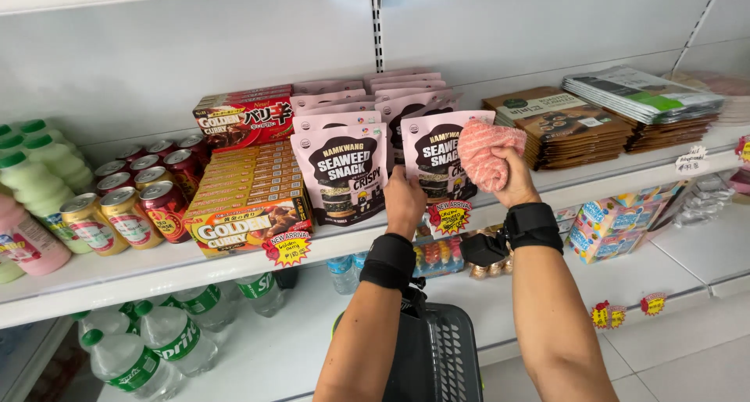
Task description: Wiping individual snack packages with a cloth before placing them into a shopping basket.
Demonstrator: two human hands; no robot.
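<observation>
While the right hand (512, 175) bunches a pink cloth (486, 150), the left hand (404, 201) pinches a snack pouch (434, 158); best steady that pouch, wipe gently.

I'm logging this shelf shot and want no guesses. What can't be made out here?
Head view:
- Left hand: fingers hidden against the snack pouch; grip unclear.
- Pouches behind the pink cloth: covered by cloth and right hand.
- Dark basket: contents hidden, cut by bottom edge.
- Far-right stacks: cropped.
</observation>
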